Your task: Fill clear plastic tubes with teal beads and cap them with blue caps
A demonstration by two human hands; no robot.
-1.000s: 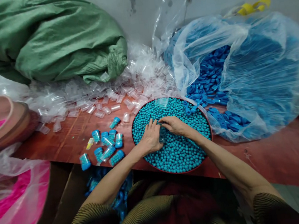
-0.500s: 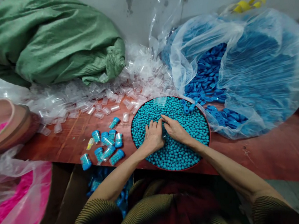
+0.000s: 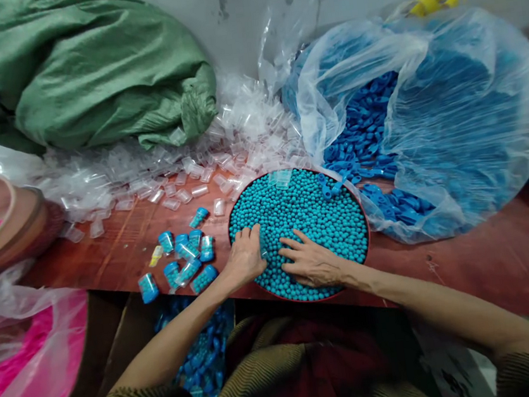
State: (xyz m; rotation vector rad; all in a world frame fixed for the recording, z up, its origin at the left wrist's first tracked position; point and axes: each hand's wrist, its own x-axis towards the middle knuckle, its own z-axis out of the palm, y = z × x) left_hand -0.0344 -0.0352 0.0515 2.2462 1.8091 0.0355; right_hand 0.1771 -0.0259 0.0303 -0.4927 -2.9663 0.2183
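A round red-rimmed tray (image 3: 368,228) full of turquoise beads (image 3: 312,199) sits in front of me. Over its left part, my left hand (image 3: 247,254) is closed around a small clear plastic container (image 3: 264,252), mostly hidden by the fingers. My right hand (image 3: 312,262) rests on the beads to the right of it, fingers spread. One clear container (image 3: 282,178) and a few blue plastic pieces (image 3: 331,188) lie on the beads at the far side. Left of the tray lie several small bead-filled containers (image 3: 188,272) with blue ends.
Loose clear containers (image 3: 256,129) are heaped behind the tray, beside a green sack (image 3: 88,72). A translucent bag (image 3: 465,118) of blue pieces stands right. At left are a pinkish bowl (image 3: 23,219) and a bag of pink pieces (image 3: 25,359). The red tabletop (image 3: 467,264) extends right.
My hands were together over the middle of the tray and have moved apart. The left hand went left with the clear container; the right hand came down nearer and its fingers spread.
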